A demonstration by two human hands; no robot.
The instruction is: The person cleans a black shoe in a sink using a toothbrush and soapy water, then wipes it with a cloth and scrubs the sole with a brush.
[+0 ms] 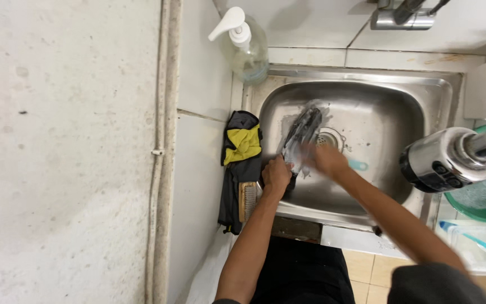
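Over steel sink (417, 101), left hand (275, 175) gripping soapy dark shoe (302, 135), right hand (327, 160) blurred

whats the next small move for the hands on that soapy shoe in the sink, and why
Probably keep scrubbing toward the toe: the left hand grips the heel of the dark shoe, the blurred right hand rubs its side, and white lather covers it over the steel sink.
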